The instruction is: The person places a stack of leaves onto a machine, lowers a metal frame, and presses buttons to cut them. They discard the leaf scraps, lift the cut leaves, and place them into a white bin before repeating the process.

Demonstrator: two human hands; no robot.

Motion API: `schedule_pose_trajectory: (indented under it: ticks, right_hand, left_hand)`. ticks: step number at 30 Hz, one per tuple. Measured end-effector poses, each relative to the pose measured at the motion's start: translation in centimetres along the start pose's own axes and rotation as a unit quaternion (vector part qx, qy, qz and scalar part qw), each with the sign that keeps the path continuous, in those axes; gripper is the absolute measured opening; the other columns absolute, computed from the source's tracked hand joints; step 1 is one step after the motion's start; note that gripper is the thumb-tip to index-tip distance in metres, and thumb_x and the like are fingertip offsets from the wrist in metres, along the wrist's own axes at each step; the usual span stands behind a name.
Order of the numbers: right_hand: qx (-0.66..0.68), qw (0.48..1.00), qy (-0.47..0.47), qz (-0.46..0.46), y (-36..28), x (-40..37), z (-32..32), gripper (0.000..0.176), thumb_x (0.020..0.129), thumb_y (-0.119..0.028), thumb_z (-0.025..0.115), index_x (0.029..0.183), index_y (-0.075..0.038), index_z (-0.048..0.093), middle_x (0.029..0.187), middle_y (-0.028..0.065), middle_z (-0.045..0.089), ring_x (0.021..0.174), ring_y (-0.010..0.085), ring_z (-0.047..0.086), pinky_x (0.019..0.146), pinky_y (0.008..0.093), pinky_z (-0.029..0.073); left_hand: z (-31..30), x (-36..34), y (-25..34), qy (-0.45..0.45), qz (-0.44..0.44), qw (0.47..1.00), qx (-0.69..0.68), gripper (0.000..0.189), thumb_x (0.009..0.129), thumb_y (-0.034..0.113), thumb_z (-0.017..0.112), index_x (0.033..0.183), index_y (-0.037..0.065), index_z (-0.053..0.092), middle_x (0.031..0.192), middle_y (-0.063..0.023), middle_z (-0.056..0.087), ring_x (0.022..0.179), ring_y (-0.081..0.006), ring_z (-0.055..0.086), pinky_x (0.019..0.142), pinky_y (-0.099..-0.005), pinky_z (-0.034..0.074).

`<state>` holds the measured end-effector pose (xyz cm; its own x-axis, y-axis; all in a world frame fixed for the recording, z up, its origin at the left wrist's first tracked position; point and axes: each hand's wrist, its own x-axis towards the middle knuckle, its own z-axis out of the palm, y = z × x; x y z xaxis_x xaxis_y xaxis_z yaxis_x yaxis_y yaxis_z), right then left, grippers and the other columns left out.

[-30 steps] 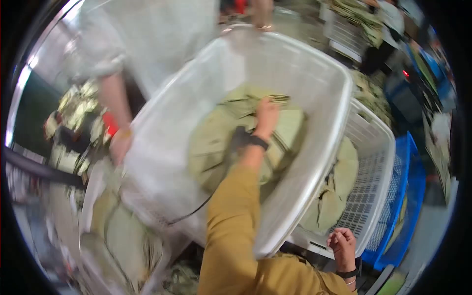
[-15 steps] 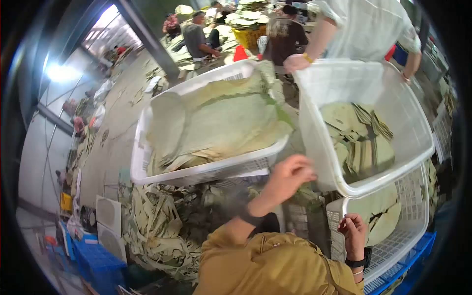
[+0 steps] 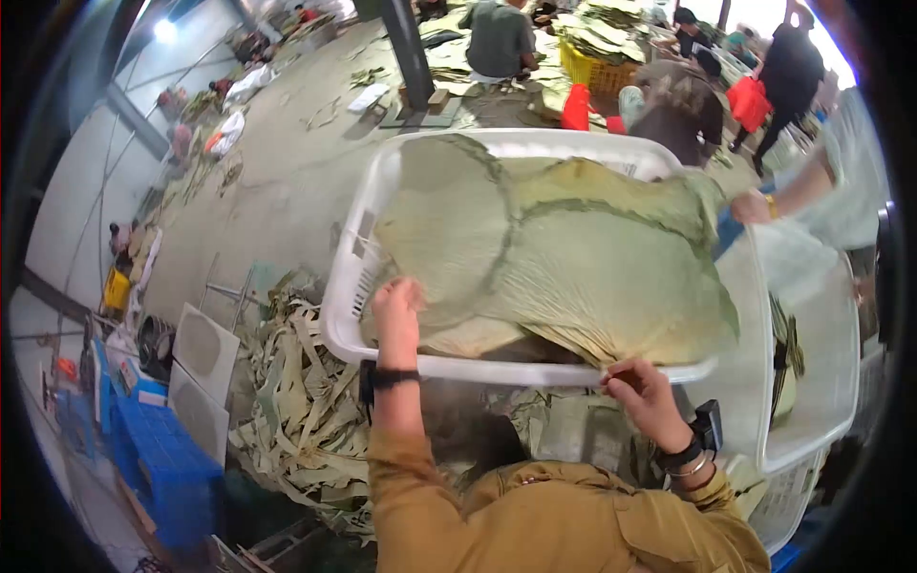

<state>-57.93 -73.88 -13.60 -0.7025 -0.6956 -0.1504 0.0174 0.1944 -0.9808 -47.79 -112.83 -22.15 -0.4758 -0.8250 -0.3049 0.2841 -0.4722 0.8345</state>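
Cataloguing our work: one white basket (image 3: 525,371), centre of frame, filled with broad leaf sheets (image 3: 602,258); our left hand (image 3: 396,310), over them at left, fingers blurred, whether gripping we cannot tell; our right hand (image 3: 645,390) at the near rim, fingers bunched narrow by the leaf sheets' edge, pinch uncertain; step in hand, we judge, handling the top leaf sheets; next move calls for firm hold on their edge; one white tub (image 3: 734,382), right of frame, holding leaf bundles (image 3: 786,349); one yellow basket (image 3: 587,71), top of frame, heaped with leaves (image 3: 611,36).
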Motion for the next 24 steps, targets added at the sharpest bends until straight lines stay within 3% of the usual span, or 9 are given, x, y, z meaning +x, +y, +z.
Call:
schedule_pose_trajectory:
  ticks: [2, 4, 8, 10, 12, 14, 18, 20, 24]
  right_hand:
    - [-0.012, 0.999, -0.033, -0.014, -0.8, 3.4, 3.3, 0.019, 0.089, -0.001, 0.061, 0.106, 0.001, 0.056, 0.092, 0.0074, 0.067, 0.082, 0.0117, 0.063, 0.073, 0.0251, 0.050]
    - [-0.138, 0.987, -0.072, -0.045, -3.0, 5.9, 5.3, 0.022, 0.085, -0.003, 0.066, 0.106, -0.001, 0.059, 0.092, 0.0084, 0.066, 0.082, 0.0143, 0.065, 0.072, 0.0272, 0.051]
    - [-0.199, 0.975, -0.087, -0.042, -4.1, 8.9, 6.8, 0.022, 0.085, -0.001, 0.065, 0.107, -0.001, 0.058, 0.092, 0.0092, 0.066, 0.083, 0.0149, 0.065, 0.072, 0.0274, 0.051]
    - [-0.210, 0.974, -0.087, -0.021, -3.4, 9.6, 6.7, 0.021, 0.086, -0.001, 0.064, 0.107, 0.000, 0.058, 0.092, 0.0094, 0.066, 0.083, 0.0149, 0.065, 0.072, 0.0273, 0.051]
    - [-0.136, 0.987, -0.062, 0.053, -2.3, 9.9, 6.6, 0.019, 0.088, -0.002, 0.062, 0.107, 0.002, 0.057, 0.098, 0.0100, 0.067, 0.089, 0.0152, 0.065, 0.079, 0.0283, 0.052]
    - [-0.114, 0.987, -0.069, 0.091, -2.8, 10.8, 7.2, 0.019, 0.090, 0.000, 0.059, 0.108, 0.003, 0.055, 0.097, 0.0095, 0.066, 0.090, 0.0150, 0.064, 0.080, 0.0277, 0.052]
    - [-0.047, 0.990, -0.069, 0.111, -3.5, 12.7, 8.4, 0.017, 0.091, 0.001, 0.056, 0.108, 0.003, 0.055, 0.098, 0.0082, 0.065, 0.089, 0.0138, 0.063, 0.080, 0.0266, 0.051]
    - [-0.047, 0.990, -0.074, 0.109, -4.5, 14.0, 8.9, 0.017, 0.091, 0.001, 0.055, 0.108, 0.003, 0.054, 0.099, 0.0081, 0.064, 0.088, 0.0136, 0.063, 0.080, 0.0265, 0.052]
    - [0.008, 0.991, -0.096, 0.088, -5.8, 17.2, 9.2, 0.021, 0.092, 0.000, 0.056, 0.112, 0.003, 0.053, 0.096, 0.0074, 0.063, 0.088, 0.0128, 0.062, 0.079, 0.0266, 0.052]
  left_hand:
    - [-2.7, 9.0, -0.2, 0.035, 0.002, 0.999, 0.017, 0.023, 0.086, 0.006, 0.059, 0.107, -0.001, 0.055, 0.100, -0.0148, 0.064, 0.086, -0.0239, 0.062, 0.076, -0.0388, 0.050]
    - [-4.2, 16.0, -1.3, 0.124, -0.080, 0.986, 0.074, 0.037, 0.082, 0.007, 0.064, 0.116, -0.005, 0.053, 0.110, -0.0154, 0.062, 0.089, -0.0228, 0.060, 0.076, -0.0389, 0.048]
    - [-2.9, 19.8, -2.8, 0.149, -0.071, 0.972, 0.166, 0.048, 0.081, 0.010, 0.068, 0.123, -0.007, 0.050, 0.118, -0.0138, 0.059, 0.094, -0.0233, 0.058, 0.079, -0.0381, 0.046]
    - [-3.9, 21.8, -4.6, 0.117, 0.006, 0.961, 0.249, 0.042, 0.077, 0.011, 0.068, 0.111, -0.012, 0.058, 0.105, -0.0163, 0.064, 0.090, -0.0294, 0.062, 0.077, -0.0393, 0.049]
    - [-1.8, 20.2, -2.3, 0.109, 0.000, 0.963, 0.246, 0.038, 0.079, 0.011, 0.068, 0.110, -0.010, 0.059, 0.106, -0.0159, 0.064, 0.090, -0.0261, 0.062, 0.077, -0.0384, 0.049]
    - [-0.5, 19.3, -0.6, 0.114, -0.084, 0.980, 0.142, 0.043, 0.077, 0.010, 0.072, 0.114, -0.007, 0.057, 0.110, -0.0153, 0.063, 0.093, -0.0240, 0.061, 0.078, -0.0380, 0.049]
    - [-1.2, 20.8, -1.4, 0.105, -0.132, 0.977, 0.131, 0.052, 0.073, 0.008, 0.077, 0.119, -0.005, 0.055, 0.112, -0.0138, 0.062, 0.095, -0.0227, 0.061, 0.080, -0.0368, 0.049]
    - [-2.0, 21.2, -2.2, -0.033, -0.118, 0.992, 0.009, 0.062, 0.069, 0.007, 0.082, 0.122, -0.004, 0.052, 0.113, -0.0119, 0.061, 0.096, -0.0219, 0.060, 0.082, -0.0359, 0.048]
    - [-2.0, 20.6, -1.5, -0.092, -0.153, 0.984, -0.009, 0.047, 0.073, 0.003, 0.077, 0.116, 0.001, 0.058, 0.113, -0.0078, 0.062, 0.102, -0.0215, 0.059, 0.087, -0.0347, 0.049]
